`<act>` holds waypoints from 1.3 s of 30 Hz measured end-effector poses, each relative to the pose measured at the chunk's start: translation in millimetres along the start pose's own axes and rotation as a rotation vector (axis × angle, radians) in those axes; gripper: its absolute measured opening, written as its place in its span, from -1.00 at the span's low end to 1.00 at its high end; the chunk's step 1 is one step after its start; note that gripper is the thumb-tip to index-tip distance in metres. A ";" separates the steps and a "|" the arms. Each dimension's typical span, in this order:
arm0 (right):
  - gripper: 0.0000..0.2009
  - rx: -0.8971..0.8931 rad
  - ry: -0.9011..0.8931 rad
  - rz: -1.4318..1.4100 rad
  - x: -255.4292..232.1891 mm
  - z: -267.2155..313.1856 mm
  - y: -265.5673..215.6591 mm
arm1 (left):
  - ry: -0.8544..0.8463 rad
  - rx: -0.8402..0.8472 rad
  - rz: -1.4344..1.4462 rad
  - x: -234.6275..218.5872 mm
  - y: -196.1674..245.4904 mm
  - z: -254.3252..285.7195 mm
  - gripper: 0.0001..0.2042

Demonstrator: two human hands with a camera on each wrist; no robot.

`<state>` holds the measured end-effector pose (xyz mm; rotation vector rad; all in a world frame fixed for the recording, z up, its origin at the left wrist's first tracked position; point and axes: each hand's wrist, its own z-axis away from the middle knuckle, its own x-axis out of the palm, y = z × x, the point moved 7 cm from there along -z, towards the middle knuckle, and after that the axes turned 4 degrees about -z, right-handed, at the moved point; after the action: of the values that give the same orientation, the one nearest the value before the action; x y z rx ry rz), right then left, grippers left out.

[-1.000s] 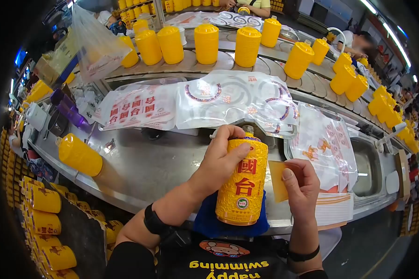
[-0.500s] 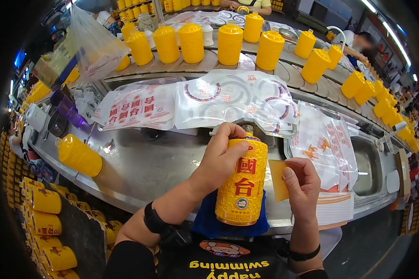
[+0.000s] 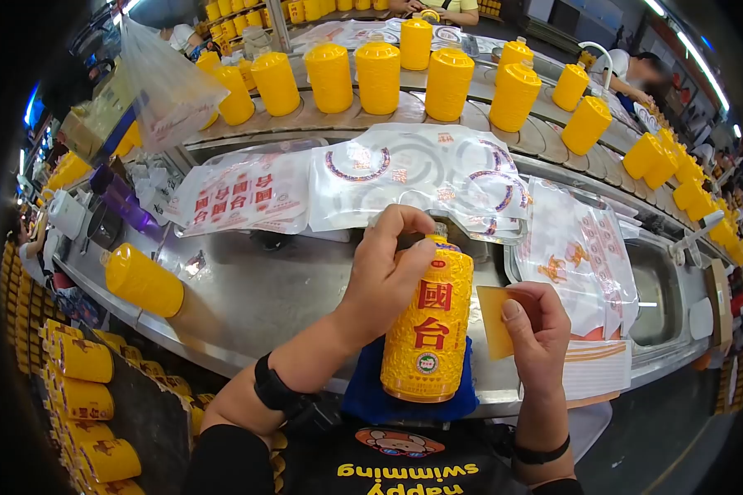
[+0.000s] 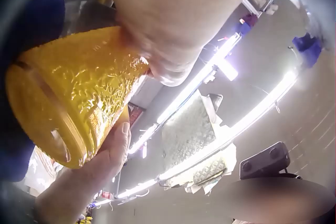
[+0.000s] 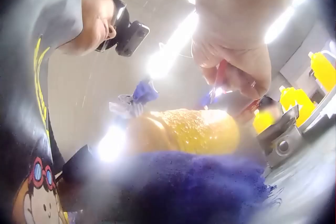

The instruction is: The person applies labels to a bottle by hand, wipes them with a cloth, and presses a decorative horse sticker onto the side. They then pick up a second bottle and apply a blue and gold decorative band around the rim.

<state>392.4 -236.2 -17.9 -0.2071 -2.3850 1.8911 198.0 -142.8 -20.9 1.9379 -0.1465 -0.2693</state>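
Nearest us, on a blue cloth, rests the yellow bottle, its long axis running away, neck outward. To its right we see the right hand pinching an amber card, clear of the bottle; that gap, we judge, matters most. The left hand is nearer, thumb and fingers curled at the bottle's shoulder. Printed sheets lie beyond.

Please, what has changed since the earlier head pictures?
The nearer conveyor bottles moved right, the farther conveyor bottles left. The left hand shifted slightly toward the top of the labelled bottle, uncovering its small red emblem. The right hand still holds the yellow card; the labelled bottle stays on the blue cloth.
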 end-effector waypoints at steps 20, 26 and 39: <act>-0.90 -0.282 -0.331 0.497 55.7 -83.2 -53.8 | -0.061 -0.113 0.566 5.1 -16.3 14.6 -0.70; -0.91 -0.324 -0.141 0.589 41.0 -90.3 -44.5 | 0.106 0.266 0.006 -20.2 17.2 24.7 -0.82; -0.87 0.027 -0.036 0.062 0.0 -35.2 -10.4 | -0.236 0.757 -0.735 -0.2 46.7 28.5 -0.69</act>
<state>397.4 -204.7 0.3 -0.2492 -2.4014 1.9693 191.7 -185.8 12.3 2.6466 0.3783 -1.0499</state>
